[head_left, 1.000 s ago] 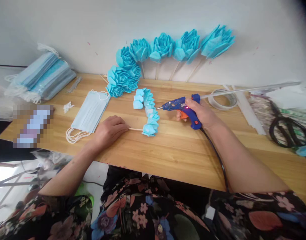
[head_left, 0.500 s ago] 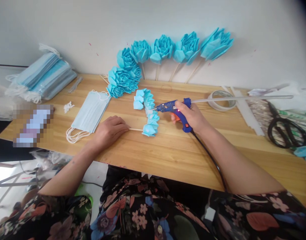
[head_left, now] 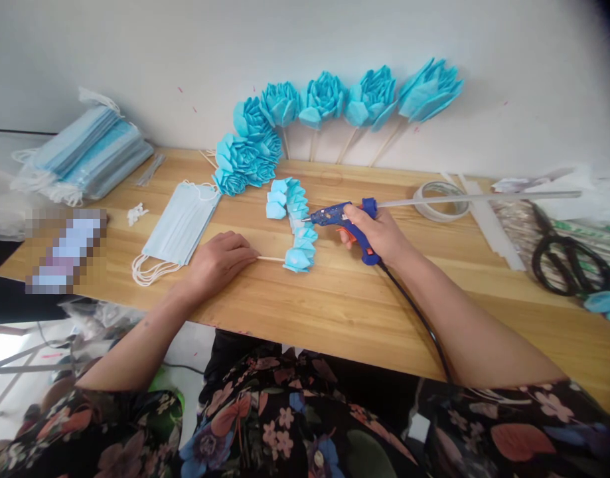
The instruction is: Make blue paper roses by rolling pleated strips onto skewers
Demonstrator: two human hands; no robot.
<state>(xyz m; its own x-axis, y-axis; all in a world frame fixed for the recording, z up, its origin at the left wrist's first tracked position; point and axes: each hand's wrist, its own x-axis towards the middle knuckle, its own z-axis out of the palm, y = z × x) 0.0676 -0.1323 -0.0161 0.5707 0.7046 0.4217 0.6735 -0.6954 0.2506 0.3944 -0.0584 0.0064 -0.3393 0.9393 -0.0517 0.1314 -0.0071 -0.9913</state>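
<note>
My right hand (head_left: 377,232) is wrapped round a blue glue gun (head_left: 362,236), with a long clear glue stick (head_left: 484,197) jutting from its back end. Its nozzle reaches the middle of a curved strip of light blue petals (head_left: 295,199) lying on the table. The lower end of that strip sits at a thin wooden stick (head_left: 269,258). Closed on the stick's other end, my left hand (head_left: 225,260) rests on the tabletop. Beside it lies a small stack of pale blue face masks (head_left: 178,222).
Finished blue flowers (head_left: 324,99) on sticks lean along the wall. A pile of masks (head_left: 85,149) and a blurred phone (head_left: 68,252) are at left. A tape roll (head_left: 441,201), white strips (head_left: 491,222) and black-handled scissors (head_left: 571,265) lie at right. The gun's cord (head_left: 417,305) drops over the front edge.
My right hand has shifted the glue gun slightly left and down, bringing the nozzle onto the petal strip. The left hand and stick stay in place.
</note>
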